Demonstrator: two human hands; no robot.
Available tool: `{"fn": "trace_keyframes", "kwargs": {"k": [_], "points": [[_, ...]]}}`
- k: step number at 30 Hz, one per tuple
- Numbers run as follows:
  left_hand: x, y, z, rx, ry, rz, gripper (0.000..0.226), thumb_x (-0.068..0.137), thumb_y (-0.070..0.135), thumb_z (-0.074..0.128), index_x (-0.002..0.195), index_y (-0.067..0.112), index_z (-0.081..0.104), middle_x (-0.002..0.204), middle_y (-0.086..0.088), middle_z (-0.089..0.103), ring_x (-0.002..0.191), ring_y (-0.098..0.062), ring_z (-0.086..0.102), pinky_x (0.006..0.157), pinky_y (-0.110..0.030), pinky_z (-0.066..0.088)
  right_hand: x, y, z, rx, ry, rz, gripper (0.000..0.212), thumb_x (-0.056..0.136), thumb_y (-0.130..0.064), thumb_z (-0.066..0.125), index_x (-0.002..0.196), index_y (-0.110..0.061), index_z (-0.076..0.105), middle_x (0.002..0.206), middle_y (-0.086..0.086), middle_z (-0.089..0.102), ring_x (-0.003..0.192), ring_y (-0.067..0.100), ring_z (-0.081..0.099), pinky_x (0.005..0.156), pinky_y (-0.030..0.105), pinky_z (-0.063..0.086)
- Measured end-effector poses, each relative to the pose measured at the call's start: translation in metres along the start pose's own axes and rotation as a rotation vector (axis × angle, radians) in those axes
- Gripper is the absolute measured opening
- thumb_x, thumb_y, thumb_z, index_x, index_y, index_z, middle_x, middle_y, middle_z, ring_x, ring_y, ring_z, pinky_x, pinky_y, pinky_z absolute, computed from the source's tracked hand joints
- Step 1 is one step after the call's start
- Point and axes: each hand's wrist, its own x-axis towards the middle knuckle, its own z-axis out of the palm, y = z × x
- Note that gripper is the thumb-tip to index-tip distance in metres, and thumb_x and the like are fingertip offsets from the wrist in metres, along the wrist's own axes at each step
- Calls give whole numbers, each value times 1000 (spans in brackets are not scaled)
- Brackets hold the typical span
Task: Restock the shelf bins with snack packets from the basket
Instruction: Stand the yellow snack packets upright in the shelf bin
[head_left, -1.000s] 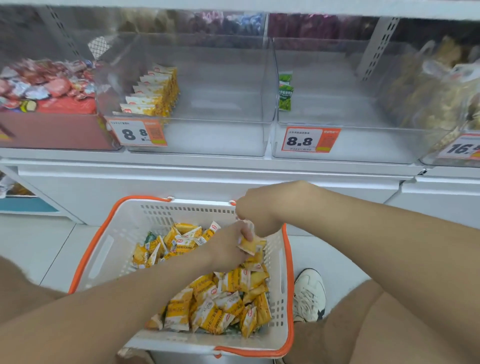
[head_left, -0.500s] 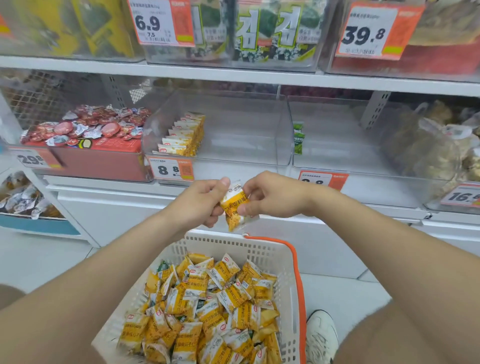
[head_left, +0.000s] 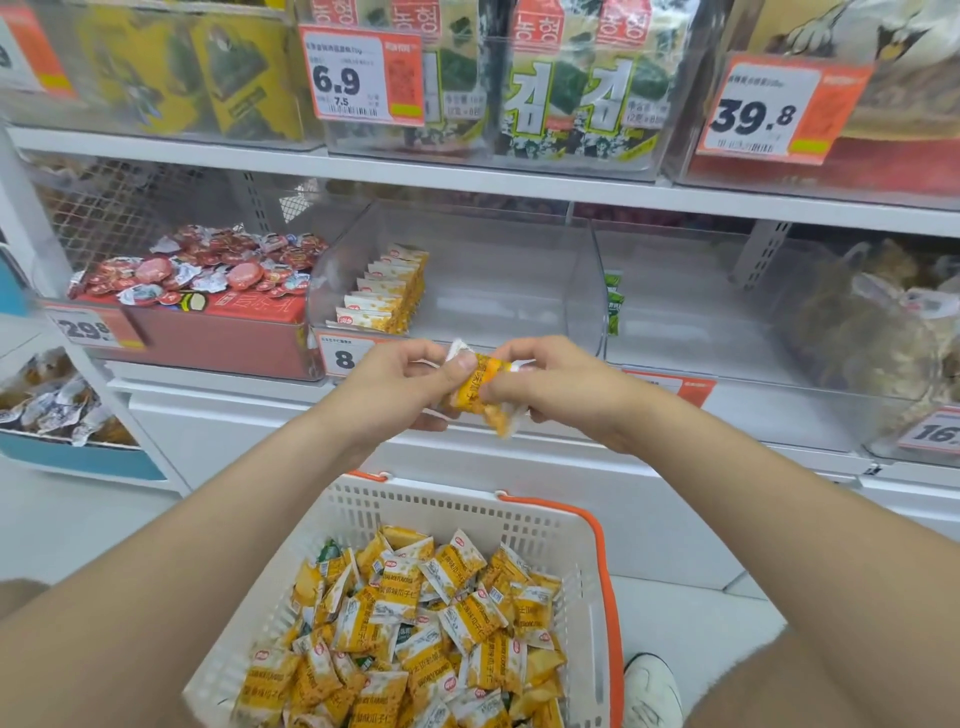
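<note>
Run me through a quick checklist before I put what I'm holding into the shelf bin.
1. Held packets gripped by left hand and right hand: ok.
2. Matching yellow row already in the clear bin: ok.
3. Free room beside that row: ok.
4. Bin opening unobstructed: ok.
5. Number of packets held: cannot tell.
6. More stock in the basket: ok.

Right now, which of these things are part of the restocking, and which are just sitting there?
In the job: yellow packets held in the left hand and right hand; basket of loose packets; clear bin with a matching row.
Just there: red-wrapped snacks; seaweed packs above; white shoe.
</note>
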Motion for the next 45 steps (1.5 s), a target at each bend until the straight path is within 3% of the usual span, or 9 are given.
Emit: {"fn": "trace_keyframes", "kwargs": {"k": [3,15,20,22,25,28,32,38,45], "points": [[1,1,1,-151,25,-46,25,96,29,73,117,14,71,88,-14,75,76,-21,69,72,-36,61,4,-2,6,299,168,2,28,91,-11,76,116,-8,64,99,21,75,76,25,76,73,38,61],[13,24,2,-491,50,-45,22,99,7,67,120,-1,65,108,-17,76,94,-23,77,75,-32,63,26,-5,12,665,380,-87,34,93,-20,78,122,-3,70,104,16,77,83,23,69,67,26,55],[27,39,-12,-383,23,32,17,104,1,57,115,2,70,107,-15,78,99,-24,76,81,-31,63,40,-18,21,576,332,-92,28,93,-23,77,118,-9,72,108,7,79,101,22,76,92,35,57],[33,45,-21,-213,98,80,12,104,9,61,107,9,73,102,-12,79,96,-23,76,79,-34,64,48,-22,25,525,316,-65,20,95,-18,74,113,-9,74,103,7,80,93,20,76,91,36,57],[51,38,-43,573,418,282,16,102,29,61,103,19,73,98,-1,74,94,-20,70,83,-37,57,70,-22,20,402,453,-100,14,94,-11,73,109,-10,72,97,11,79,84,23,74,80,40,62],[64,17,-61,1069,575,317,22,94,29,63,114,23,69,123,-5,59,116,-33,55,98,-48,46,99,-20,13,107,542,-87,12,83,-13,75,94,-17,74,86,4,77,83,22,74,72,40,63],[79,2,-77,1300,632,259,32,83,32,76,113,24,69,136,-6,49,129,-36,41,105,-52,36,140,-17,12,-141,527,60,15,77,-15,71,91,-9,69,89,9,72,83,29,68,59,30,51],[101,4,-94,1325,696,272,11,87,33,72,86,22,75,104,-6,61,110,-36,43,81,-45,41,200,-12,16,-366,386,207,13,81,-9,67,93,-8,61,90,11,64,74,27,66,68,44,66],[114,1,-94,1569,696,384,10,80,28,74,81,17,73,83,-6,69,101,-34,48,79,-43,31,250,-26,3,-632,395,289,11,92,-5,59,103,-6,57,108,14,65,99,32,67,60,31,49]]}}
